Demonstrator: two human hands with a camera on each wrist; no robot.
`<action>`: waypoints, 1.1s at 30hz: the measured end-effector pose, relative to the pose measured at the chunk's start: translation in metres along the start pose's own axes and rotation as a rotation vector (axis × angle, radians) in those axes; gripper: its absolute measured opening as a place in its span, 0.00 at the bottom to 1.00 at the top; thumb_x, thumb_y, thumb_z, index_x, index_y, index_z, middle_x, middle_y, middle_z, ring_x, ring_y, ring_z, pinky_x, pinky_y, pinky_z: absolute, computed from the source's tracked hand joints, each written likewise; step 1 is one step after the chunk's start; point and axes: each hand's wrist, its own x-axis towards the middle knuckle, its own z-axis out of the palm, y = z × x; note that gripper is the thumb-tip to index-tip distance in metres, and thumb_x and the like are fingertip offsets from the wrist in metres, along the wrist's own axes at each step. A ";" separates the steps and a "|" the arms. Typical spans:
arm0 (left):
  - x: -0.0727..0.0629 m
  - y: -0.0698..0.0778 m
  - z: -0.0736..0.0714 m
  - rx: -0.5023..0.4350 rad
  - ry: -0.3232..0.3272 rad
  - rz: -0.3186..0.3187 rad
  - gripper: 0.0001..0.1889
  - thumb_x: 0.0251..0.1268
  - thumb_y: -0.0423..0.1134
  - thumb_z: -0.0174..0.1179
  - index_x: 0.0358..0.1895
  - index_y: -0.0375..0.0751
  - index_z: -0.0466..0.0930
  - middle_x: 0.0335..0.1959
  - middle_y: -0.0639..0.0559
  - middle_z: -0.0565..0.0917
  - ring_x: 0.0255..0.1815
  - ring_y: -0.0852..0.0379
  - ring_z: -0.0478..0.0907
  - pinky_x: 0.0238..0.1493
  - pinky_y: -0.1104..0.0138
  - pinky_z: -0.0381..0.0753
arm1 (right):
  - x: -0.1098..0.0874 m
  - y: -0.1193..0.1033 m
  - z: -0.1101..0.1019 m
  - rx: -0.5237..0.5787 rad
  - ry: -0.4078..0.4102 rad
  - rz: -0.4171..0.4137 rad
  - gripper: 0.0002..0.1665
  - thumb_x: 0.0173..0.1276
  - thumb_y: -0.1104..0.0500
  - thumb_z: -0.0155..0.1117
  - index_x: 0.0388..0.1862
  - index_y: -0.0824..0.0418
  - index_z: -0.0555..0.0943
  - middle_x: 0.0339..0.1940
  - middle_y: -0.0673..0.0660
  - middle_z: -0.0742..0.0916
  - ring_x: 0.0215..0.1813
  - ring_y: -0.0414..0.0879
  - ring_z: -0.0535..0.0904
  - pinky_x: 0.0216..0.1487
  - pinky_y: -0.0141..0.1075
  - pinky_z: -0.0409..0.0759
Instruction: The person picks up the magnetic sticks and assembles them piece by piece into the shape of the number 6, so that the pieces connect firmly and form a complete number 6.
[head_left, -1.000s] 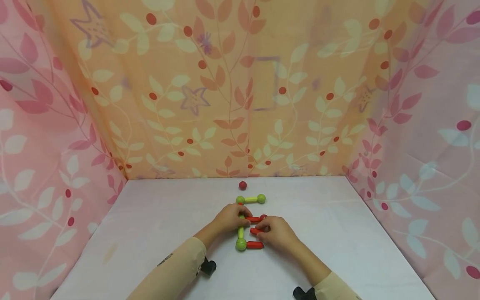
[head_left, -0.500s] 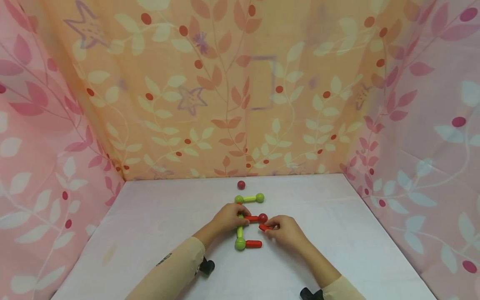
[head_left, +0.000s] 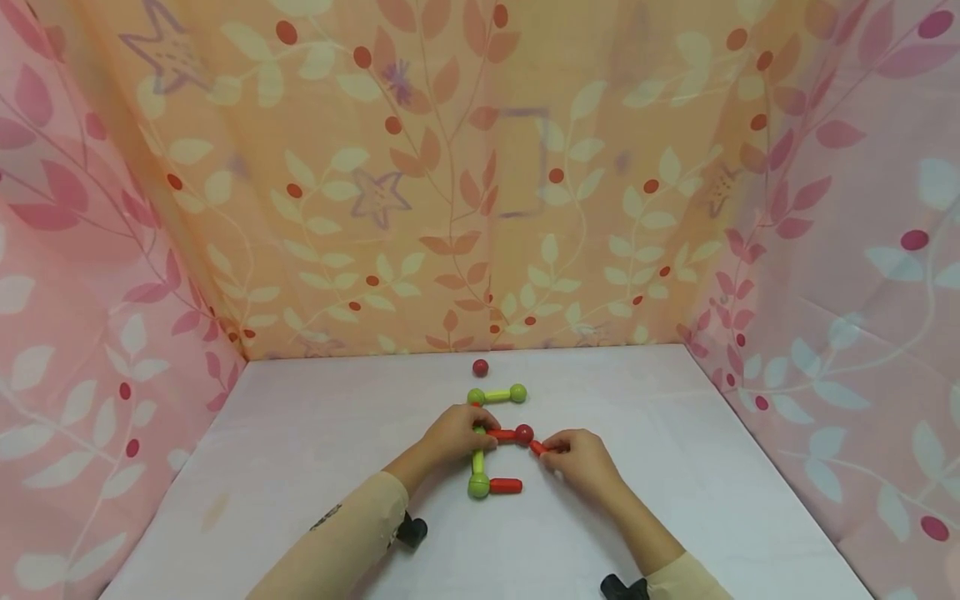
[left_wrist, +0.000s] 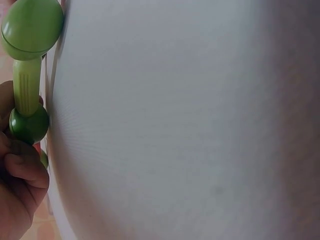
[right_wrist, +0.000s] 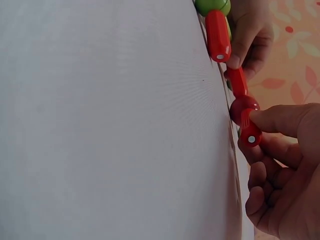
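Observation:
In the head view, a figure of magnetic rods and balls lies on the table. Its lower green ball [head_left: 478, 486] bears a red rod [head_left: 507, 485] pointing right and a yellow-green rod [head_left: 477, 461] running up to the middle green ball [left_wrist: 29, 124]. My left hand [head_left: 450, 435] holds that middle ball, partly hiding it. From there another red rod [head_left: 506, 435] reaches right to a dark red ball [head_left: 524, 434]. Between thumb and fingers, my right hand [head_left: 585, 461] pinches a loose red rod [right_wrist: 251, 132], its tip close to the dark red ball; whether they touch I cannot tell.
Above the left hand, a yellow-green rod [head_left: 497, 396] joins two green balls. One more dark red ball [head_left: 480, 367] lies alone near the back edge of the white table [head_left: 315, 400]. Patterned cloth walls [head_left: 450, 275] enclose the table at the back and sides.
My right hand has moved right with the red rod, from below the middle red rod to beyond the dark red ball's right side. My left hand keeps its hold in place.

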 end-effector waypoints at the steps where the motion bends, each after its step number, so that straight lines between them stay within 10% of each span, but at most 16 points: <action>1: 0.000 0.000 0.000 0.002 0.000 0.001 0.08 0.49 0.49 0.68 0.35 0.63 0.81 0.31 0.65 0.78 0.39 0.59 0.70 0.41 0.66 0.72 | 0.001 0.000 0.001 0.004 0.005 0.001 0.07 0.53 0.55 0.70 0.32 0.52 0.84 0.28 0.46 0.83 0.31 0.44 0.74 0.28 0.35 0.74; 22: 0.000 0.000 0.001 0.010 0.003 -0.013 0.08 0.49 0.50 0.67 0.35 0.63 0.81 0.31 0.66 0.78 0.39 0.60 0.71 0.40 0.67 0.72 | 0.007 -0.007 0.008 0.111 -0.070 0.133 0.10 0.51 0.49 0.70 0.27 0.55 0.85 0.26 0.49 0.84 0.29 0.45 0.72 0.26 0.35 0.69; 33: 0.004 -0.003 0.003 0.011 0.011 -0.023 0.09 0.48 0.50 0.68 0.34 0.65 0.81 0.31 0.67 0.78 0.38 0.59 0.70 0.38 0.66 0.72 | 0.009 -0.009 0.011 0.188 -0.102 0.230 0.14 0.48 0.47 0.72 0.29 0.54 0.85 0.19 0.52 0.81 0.12 0.42 0.64 0.13 0.31 0.62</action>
